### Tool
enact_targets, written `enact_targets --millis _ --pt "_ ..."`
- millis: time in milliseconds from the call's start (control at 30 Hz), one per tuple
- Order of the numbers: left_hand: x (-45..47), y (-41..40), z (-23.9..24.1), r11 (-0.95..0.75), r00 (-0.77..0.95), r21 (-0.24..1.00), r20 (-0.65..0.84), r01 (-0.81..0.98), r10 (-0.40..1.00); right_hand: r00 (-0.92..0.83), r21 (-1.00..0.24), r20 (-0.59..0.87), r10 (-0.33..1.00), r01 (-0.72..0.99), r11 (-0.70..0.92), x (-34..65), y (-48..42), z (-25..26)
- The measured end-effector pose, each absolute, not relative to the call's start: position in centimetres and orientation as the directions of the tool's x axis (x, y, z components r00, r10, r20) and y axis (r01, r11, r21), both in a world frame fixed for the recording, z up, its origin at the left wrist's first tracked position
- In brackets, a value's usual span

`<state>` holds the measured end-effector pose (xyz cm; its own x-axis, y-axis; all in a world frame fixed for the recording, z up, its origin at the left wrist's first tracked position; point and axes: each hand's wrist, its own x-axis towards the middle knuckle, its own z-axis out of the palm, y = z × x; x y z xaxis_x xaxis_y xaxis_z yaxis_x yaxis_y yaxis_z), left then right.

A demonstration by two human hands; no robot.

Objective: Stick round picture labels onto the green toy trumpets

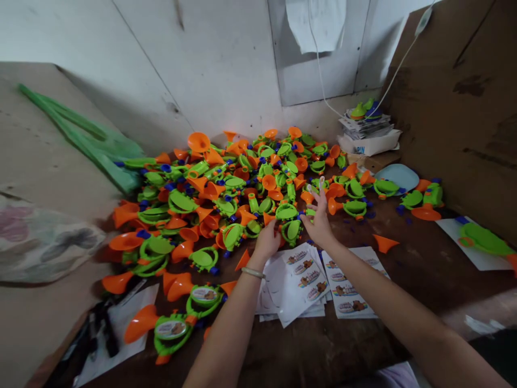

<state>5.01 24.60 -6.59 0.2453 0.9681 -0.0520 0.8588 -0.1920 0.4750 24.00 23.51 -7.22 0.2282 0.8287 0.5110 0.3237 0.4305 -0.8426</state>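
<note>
As left hand (pixel 267 241) curls, plastic ring (pixel 291 230) gleams.

Left hand (pixel 266 241) extended forward, fingers curled, knuckles up, right hand (pixel 320 218) just beside it, open, fingers spread upward

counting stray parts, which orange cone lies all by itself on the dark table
The orange cone just right of the sticker sheets, alone on bare table; the others lie among or against other toys.
</note>
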Motion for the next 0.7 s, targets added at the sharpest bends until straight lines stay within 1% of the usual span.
enact_targets --millis 200,300,433,533,633,700 --pt "7.1 24.5 -6.2 -0.208 0.277 0.48 -0.078 0.853 0.958 0.256 -0.86 0.488 0.834 0.304 0.41 23.7 23.2 -8.6" --pt "7.2 25.0 -5.9 -0.196 0.271 0.519 -0.072 0.832 0.96 0.282 -0.86 0.493 0.823 0.3 0.412 24.4 23.3 -8.1" --pt "5.9 26.1 -5.0 -0.16 0.253 0.635 -0.058 0.756 0.966 0.327 -0.865 0.495 0.805 0.273 0.421 25.5 24.4 -7.4" --pt "4.7 25.9 -4.4 -0.123 0.252 0.746 -0.061 0.655 0.966 0.357 -0.876 0.481 0.801 0.229 0.424 25.5 25.3 -7.2" --pt "4.3 24.7 -3.8 -0.09 0.302 0.856 -0.08 0.509 0.95 0.364 -0.873 0.487 0.794 0.177 0.454 24.7 25.4 -6.7" --pt "4.4 23.8 -3.5 -0.072 0.36 0.909 -0.089 0.411 0.929 0.353 -0.855 0.515 0.781 0.141 0.5 24.1 24.9 -5.8"
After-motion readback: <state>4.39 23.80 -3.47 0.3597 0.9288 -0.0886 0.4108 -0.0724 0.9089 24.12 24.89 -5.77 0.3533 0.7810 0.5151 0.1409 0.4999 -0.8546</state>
